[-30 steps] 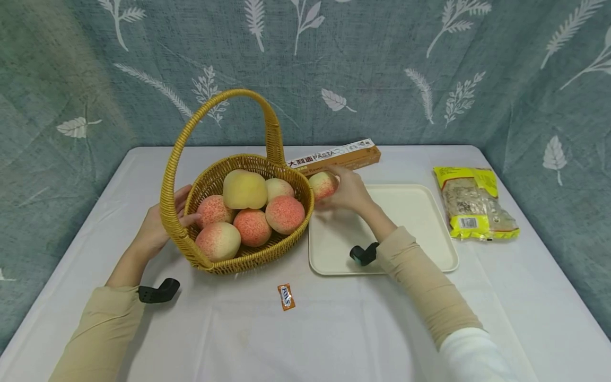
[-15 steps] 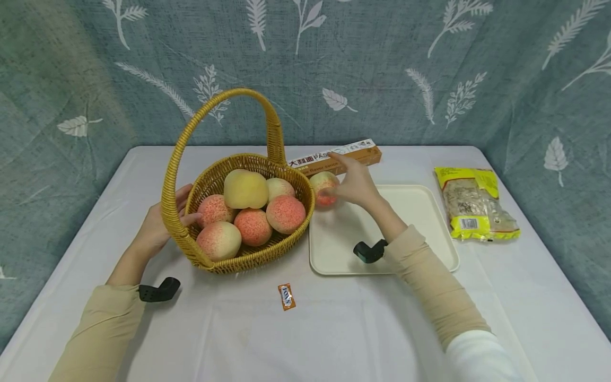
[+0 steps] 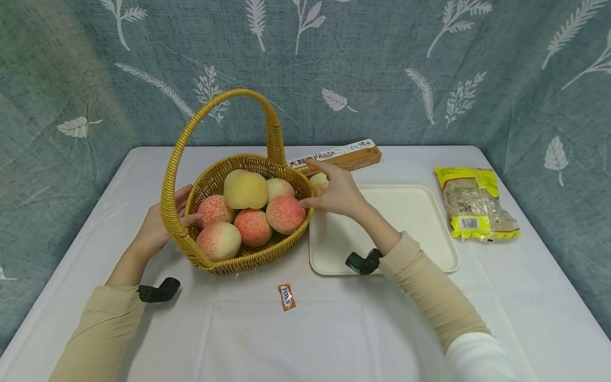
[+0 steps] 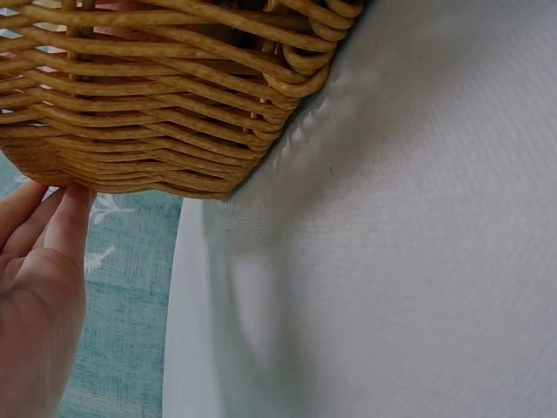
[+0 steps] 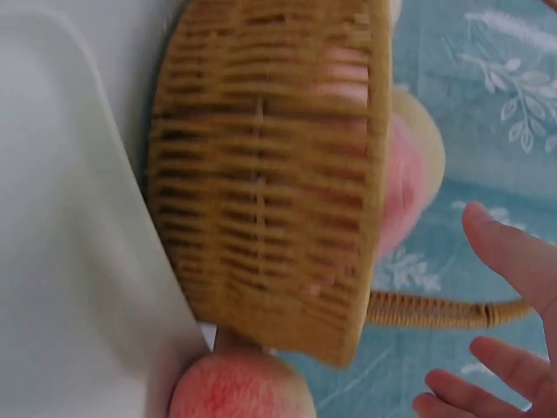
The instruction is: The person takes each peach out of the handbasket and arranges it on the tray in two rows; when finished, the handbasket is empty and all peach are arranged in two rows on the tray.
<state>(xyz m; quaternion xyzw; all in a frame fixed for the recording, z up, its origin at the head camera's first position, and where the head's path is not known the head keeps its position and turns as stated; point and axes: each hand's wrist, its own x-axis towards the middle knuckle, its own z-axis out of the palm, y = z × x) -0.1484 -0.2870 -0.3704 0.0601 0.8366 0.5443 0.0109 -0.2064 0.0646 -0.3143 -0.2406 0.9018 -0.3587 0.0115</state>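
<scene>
Wicker basket point(image 3: 248, 212) steadied by left hand point(image 3: 159, 225), right hand point(image 3: 336, 193) open above.

Peach point(image 3: 319, 182) on tray mostly hidden behind right hand point(image 3: 336, 192), left hand fingers point(image 3: 183, 208) partly behind basket point(image 3: 224, 261), right-wrist view blurred

Table draped in white cloth point(image 3: 334, 329). On it: woven yellow wicker basket with tall arched handle point(image 3: 248, 249), touching left fingertips point(image 3: 188, 217); cream rectangular plastic tray point(image 3: 415, 212) beneath right fingers point(image 3: 310, 201); long orange pasta box point(image 3: 343, 155) just beyond those fingers; small orange candy wrapper point(image 3: 285, 296) nearer than both hands; yellow clear-windowed food bag point(image 3: 472, 204) far right.
</scene>
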